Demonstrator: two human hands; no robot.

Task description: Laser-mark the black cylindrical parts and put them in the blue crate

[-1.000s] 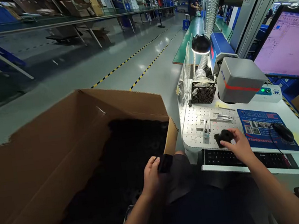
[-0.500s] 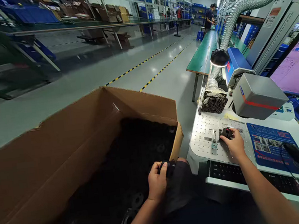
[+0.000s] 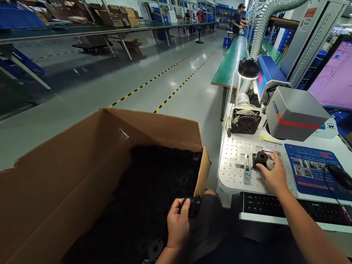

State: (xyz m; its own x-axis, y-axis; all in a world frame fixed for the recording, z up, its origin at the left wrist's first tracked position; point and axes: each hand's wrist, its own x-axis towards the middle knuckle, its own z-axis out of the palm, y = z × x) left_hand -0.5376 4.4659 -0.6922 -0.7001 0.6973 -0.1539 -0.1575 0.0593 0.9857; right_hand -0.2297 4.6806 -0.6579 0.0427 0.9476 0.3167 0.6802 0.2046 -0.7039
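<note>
My left hand (image 3: 178, 222) is closed around a black round part (image 3: 194, 205), in front of the cardboard box's near right corner. A similar black part (image 3: 261, 158) with a hub on top rests in the metal fixture (image 3: 247, 165) on the perforated plate (image 3: 232, 172). My right hand (image 3: 275, 174) is beside that part, its thumb and fingers spread apart around the near right side. The thumb tip is close to the part; whether it touches cannot be made out. Many dark round parts (image 3: 155, 248) lie in the large cardboard box (image 3: 64, 141), mostly lost in shadow.
A grey machine head (image 3: 295, 113) overhangs the plate, with a fan (image 3: 245, 122) and a ducted lamp (image 3: 249, 68) behind. To the right are a mouse (image 3: 341, 176), a blue mat (image 3: 319, 165) and a monitor (image 3: 345, 77). A keyboard (image 3: 263, 203) sits below. Another person (image 3: 238, 20) stands far off.
My right hand's fingers have spread away from the black part, which stays at the fixture. My left hand keeps its part. The view has turned slightly right.
</note>
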